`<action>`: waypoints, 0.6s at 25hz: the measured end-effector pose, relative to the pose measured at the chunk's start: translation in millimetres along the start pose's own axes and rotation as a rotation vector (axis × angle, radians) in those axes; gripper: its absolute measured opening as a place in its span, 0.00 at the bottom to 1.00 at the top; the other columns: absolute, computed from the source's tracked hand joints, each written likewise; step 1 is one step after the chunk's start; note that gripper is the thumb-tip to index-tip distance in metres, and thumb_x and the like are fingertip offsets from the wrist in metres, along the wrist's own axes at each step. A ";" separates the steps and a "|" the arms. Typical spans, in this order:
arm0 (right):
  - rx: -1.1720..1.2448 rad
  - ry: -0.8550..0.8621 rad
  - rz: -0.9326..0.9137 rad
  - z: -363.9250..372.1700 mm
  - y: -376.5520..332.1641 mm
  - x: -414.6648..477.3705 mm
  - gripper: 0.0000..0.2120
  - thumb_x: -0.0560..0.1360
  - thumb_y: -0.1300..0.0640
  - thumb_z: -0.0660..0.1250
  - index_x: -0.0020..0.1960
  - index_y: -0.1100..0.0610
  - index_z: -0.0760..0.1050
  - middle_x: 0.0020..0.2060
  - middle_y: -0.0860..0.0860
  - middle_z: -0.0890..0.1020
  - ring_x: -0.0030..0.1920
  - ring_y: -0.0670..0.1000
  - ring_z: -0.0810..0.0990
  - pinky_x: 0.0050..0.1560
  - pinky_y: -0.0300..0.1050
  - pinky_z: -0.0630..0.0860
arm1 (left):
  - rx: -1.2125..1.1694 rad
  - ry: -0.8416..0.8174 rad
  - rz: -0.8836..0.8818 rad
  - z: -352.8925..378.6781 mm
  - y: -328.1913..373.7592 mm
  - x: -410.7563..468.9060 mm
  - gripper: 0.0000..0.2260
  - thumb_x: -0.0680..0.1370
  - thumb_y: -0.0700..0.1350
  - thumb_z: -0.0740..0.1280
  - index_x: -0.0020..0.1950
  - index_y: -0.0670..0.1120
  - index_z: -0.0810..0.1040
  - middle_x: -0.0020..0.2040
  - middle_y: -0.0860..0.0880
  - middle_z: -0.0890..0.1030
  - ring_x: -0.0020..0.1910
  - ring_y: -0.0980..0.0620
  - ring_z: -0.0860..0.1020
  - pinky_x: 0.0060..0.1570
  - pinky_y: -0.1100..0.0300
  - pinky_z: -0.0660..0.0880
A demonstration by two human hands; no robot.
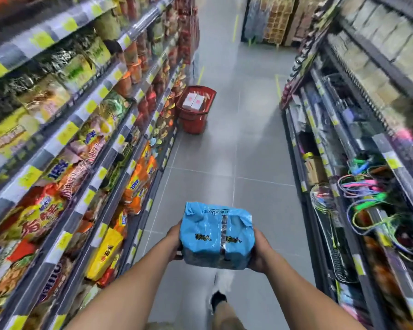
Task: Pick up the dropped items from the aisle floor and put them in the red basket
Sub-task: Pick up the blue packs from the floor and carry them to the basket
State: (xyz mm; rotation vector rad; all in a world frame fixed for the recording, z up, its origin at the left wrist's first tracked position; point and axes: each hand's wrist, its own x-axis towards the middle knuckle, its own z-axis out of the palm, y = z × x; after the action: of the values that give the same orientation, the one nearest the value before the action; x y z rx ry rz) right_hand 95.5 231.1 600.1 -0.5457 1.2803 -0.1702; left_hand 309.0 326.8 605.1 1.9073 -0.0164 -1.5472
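Both arms extended forward, blue packet [216, 236] clasped between left hand [175, 244] and right hand [259, 252] at its sides, crinkled glossy wrapper, silver seam down the middle, red basket [196, 108] seen well ahead on the aisle floor [253, 148].

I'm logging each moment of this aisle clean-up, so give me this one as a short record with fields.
held item: blue packet, off the floor
left hand: gripping the packet's left side
right hand: gripping its right side
red basket: on the floor ahead, beside the left shelves
basket contents: two white boxes
floor between: no other dropped item visible
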 end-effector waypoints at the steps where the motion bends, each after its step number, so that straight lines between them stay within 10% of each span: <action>1: -0.001 -0.001 0.000 -4.8 -19.1 16.7 0.28 0.72 0.36 0.68 0.62 0.54 0.82 0.55 0.56 0.87 0.56 0.62 0.85 0.63 0.67 0.77 | 0.029 -0.009 0.006 8.4 21.3 14.7 0.15 0.81 0.58 0.60 0.51 0.48 0.79 0.47 0.46 0.85 0.46 0.45 0.81 0.50 0.52 0.77; 15: -0.078 -0.032 0.005 2.6 -300.6 177.7 0.30 0.67 0.38 0.71 0.63 0.54 0.82 0.56 0.56 0.86 0.57 0.61 0.85 0.64 0.66 0.77 | 0.076 0.012 0.033 62.1 284.0 175.0 0.14 0.82 0.55 0.59 0.53 0.48 0.80 0.49 0.45 0.86 0.47 0.45 0.82 0.53 0.52 0.79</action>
State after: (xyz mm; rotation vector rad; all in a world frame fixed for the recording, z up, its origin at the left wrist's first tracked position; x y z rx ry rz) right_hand 203.2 -101.0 590.6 -0.6095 1.2610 -0.1071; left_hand 417.3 5.5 591.4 1.9652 -0.1027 -1.5332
